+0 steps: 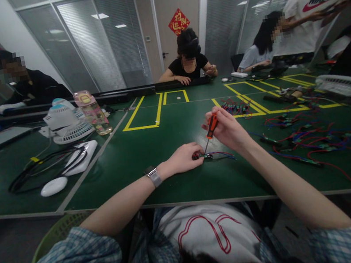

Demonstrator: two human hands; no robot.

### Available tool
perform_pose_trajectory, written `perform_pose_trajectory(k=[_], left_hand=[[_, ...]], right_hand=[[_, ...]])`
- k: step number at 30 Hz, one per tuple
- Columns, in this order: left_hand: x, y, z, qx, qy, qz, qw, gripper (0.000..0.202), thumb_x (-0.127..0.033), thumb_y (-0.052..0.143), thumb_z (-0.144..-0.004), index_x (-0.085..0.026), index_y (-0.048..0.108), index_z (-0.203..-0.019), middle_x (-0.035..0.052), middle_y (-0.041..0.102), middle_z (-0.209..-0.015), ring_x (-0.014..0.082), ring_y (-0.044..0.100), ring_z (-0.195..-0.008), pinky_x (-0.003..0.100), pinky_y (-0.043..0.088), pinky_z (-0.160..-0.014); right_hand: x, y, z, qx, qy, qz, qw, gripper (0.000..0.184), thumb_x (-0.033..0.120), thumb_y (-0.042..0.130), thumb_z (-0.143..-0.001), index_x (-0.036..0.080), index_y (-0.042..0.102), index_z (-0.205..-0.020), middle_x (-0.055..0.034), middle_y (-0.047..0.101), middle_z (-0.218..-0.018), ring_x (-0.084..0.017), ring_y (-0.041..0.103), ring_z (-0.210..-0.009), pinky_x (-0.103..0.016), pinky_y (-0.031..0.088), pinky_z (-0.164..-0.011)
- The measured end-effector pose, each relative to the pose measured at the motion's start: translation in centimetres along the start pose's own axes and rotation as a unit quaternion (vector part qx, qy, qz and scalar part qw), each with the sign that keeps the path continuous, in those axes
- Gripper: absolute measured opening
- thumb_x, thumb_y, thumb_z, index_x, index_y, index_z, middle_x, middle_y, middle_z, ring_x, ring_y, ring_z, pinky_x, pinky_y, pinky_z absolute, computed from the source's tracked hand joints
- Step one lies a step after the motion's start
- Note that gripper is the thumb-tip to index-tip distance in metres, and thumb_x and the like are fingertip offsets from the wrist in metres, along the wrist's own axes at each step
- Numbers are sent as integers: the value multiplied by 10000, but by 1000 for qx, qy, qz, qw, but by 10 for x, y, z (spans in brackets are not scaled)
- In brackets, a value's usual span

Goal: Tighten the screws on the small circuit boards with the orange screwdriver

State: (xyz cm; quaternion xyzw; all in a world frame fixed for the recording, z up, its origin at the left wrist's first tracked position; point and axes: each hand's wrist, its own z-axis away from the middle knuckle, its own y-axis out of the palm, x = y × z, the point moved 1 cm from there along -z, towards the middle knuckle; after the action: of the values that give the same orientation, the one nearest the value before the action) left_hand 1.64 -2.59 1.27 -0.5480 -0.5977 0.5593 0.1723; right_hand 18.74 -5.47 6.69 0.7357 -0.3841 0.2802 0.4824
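My right hand (227, 128) is closed around the orange and black handle of a screwdriver (212, 126). The shaft points down and to the left, its tip at a small green circuit board (208, 156) on the green table. My left hand (188, 156), with a watch on the wrist, pinches the left end of that board against the tabletop. Red and blue wires (223, 155) trail from the board to the right. Whether the screwdriver tip sits in a screw is too small to tell.
Several wired circuit boards (314, 139) lie at the right, with another bundle (235, 108) farther back. At the left are a white fan (64, 121), a bottle (93, 113), black cable (19, 182) and a white mouse (54, 186). Other people sit and stand around the table.
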Motion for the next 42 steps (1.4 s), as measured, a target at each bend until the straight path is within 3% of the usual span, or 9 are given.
perform_pose_trajectory(k=[10, 17, 22, 33, 42], left_hand=[[2, 2, 0, -2, 2, -3, 1000, 110, -230, 620, -851, -149, 661, -914, 32, 614, -878, 135, 564, -755, 228, 431, -696], [4, 3, 0, -7, 5, 2, 1000, 108, -232, 621, -848, -150, 658, -909, 23, 598, -855, 126, 549, -734, 221, 421, -678], [3, 2, 0, -2, 8, 0, 1000, 100, -223, 610, -852, -148, 653, -904, 22, 591, -847, 126, 548, -732, 223, 424, -678], [3, 2, 0, 0, 5, 0, 1000, 93, -225, 609, -850, -151, 646, -892, 18, 582, -842, 125, 543, -737, 222, 422, -676], [2, 1, 0, 7, -2, 6, 1000, 118, -236, 603, -857, -154, 659, -921, 24, 594, -854, 131, 550, -739, 225, 428, -680]], right_hand=[[-1, -1, 0, 25, 18, 14, 999, 268, 418, 823, -707, 282, 674, -884, 47, 647, -787, -103, 609, -714, -300, 567, -796], [-3, -2, 0, 46, 7, 27, 999, 278, 447, 727, -804, 316, 655, -1037, 45, 695, -795, -109, 645, -699, -279, 543, -742], [-4, 0, 0, 59, 16, 7, 998, 222, 454, 712, -817, 298, 653, -962, 48, 664, -742, -97, 598, -660, -247, 525, -708], [-2, 1, 0, -14, -2, 5, 1000, 283, 411, 835, -687, 279, 644, -851, 68, 641, -804, -85, 592, -713, -247, 554, -765], [-3, 0, 0, 26, 13, 48, 998, 287, 491, 696, -813, 316, 636, -1033, 48, 648, -760, -110, 592, -663, -292, 548, -757]])
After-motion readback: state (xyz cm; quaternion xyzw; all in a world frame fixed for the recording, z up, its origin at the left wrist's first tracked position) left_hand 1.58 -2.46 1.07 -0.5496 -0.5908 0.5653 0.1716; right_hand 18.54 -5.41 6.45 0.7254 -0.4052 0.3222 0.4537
